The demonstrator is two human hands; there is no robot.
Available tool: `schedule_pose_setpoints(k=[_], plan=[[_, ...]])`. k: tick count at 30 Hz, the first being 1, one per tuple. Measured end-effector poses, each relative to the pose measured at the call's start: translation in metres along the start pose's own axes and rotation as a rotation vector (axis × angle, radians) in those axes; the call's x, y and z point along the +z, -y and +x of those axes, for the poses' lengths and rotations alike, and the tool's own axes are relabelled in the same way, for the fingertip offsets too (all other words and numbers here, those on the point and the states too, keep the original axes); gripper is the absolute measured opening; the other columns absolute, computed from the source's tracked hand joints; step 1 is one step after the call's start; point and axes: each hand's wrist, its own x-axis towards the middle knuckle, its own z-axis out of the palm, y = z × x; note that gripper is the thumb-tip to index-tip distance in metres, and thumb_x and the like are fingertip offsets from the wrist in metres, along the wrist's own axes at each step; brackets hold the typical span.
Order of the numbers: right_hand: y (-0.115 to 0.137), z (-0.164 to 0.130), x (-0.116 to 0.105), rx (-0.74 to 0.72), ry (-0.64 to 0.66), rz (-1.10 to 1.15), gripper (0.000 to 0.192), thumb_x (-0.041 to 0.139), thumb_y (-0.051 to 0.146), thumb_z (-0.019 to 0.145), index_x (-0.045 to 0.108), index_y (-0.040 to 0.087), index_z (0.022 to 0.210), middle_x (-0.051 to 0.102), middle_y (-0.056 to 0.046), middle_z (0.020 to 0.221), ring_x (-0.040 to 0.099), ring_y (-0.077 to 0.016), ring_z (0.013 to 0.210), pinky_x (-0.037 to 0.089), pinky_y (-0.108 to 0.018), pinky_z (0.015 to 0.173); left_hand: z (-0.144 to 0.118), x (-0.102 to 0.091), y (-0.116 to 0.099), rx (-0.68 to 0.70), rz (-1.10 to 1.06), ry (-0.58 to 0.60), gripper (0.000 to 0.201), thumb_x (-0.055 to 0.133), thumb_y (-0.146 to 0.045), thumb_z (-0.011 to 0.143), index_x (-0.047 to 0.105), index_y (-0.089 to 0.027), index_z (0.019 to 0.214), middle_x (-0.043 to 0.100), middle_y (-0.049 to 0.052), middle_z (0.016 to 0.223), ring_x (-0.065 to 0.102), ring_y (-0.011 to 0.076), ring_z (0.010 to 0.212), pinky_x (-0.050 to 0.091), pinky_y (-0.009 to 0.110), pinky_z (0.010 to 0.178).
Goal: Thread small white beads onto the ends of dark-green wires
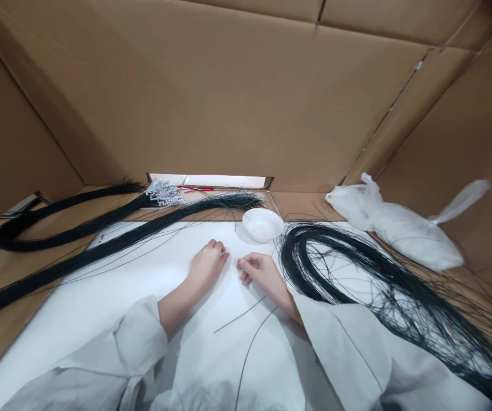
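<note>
My left hand (208,265) is closed in a pinch over the white table surface (152,285). What its fingertips hold is too small to make out. Just to its right, my right hand (262,273) pinches thin dark wires, whose tips poke out towards the left hand. Below the right hand, one wire (241,315) slants down to the left, and another wire (250,348) curves towards my lap. A small gap lies between the two hands. Right behind them stands a white bowl (263,225); its contents are hard to tell.
A looped bundle of dark wires (314,234) lies at right, a long bundle (100,245) at left. Behind that, another bundle (10,234) ends in white bead-like pieces (164,194). A red thin item (197,188) and white plastic bags (417,234) lie near the cardboard walls (229,103).
</note>
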Motion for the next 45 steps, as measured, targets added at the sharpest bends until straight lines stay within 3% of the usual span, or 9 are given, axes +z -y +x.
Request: schedule_pose_setpoints(k=[8, 15, 22, 45], plan=[[0.011, -0.007, -0.001, 0.0, 0.047, -0.059, 0.015, 0.051, 0.02, 0.074, 0.06, 0.01, 0.066, 0.057, -0.003, 0.053, 0.053, -0.0096, 0.049, 0.044, -0.02, 0.051, -0.005, -0.002, -0.004, -0.073, -0.209, -0.021, 0.016, 0.044, -0.023, 0.08, 0.057, -0.016, 0.076, 0.06, 0.008, 0.084, 0.057, 0.0216, 0.079, 0.039, 0.03, 0.067], [0.011, -0.021, 0.009, -0.047, 0.134, -0.01, 0.015, 0.054, 0.025, 0.074, 0.059, 0.012, 0.068, 0.061, -0.004, 0.064, 0.051, -0.0087, 0.05, 0.042, -0.021, 0.052, -0.035, -0.013, -0.007, -0.165, -0.64, 0.1, 0.027, 0.041, -0.034, 0.082, 0.057, -0.013, 0.085, 0.062, 0.004, 0.073, 0.057, 0.0127, 0.06, 0.045, 0.024, 0.06], [0.007, -0.033, 0.017, -0.138, 0.142, -0.159, 0.013, 0.052, 0.023, 0.075, 0.053, 0.015, 0.065, 0.058, -0.001, 0.063, 0.052, -0.0105, 0.058, 0.039, -0.021, 0.054, -0.064, -0.022, -0.016, -0.337, -1.214, 0.191, 0.016, 0.054, -0.027, 0.076, 0.056, -0.013, 0.083, 0.054, -0.002, 0.063, 0.049, 0.0089, 0.057, 0.039, 0.021, 0.059], [0.005, -0.033, 0.017, -0.178, 0.152, -0.255, 0.012, 0.049, 0.021, 0.074, 0.051, 0.015, 0.064, 0.058, -0.001, 0.063, 0.051, -0.0103, 0.058, 0.038, -0.021, 0.055, -0.065, -0.02, -0.014, -0.388, -1.236, 0.223, 0.017, 0.058, -0.024, 0.074, 0.06, -0.011, 0.084, 0.056, -0.001, 0.062, 0.05, 0.009, 0.057, 0.039, 0.023, 0.059]])
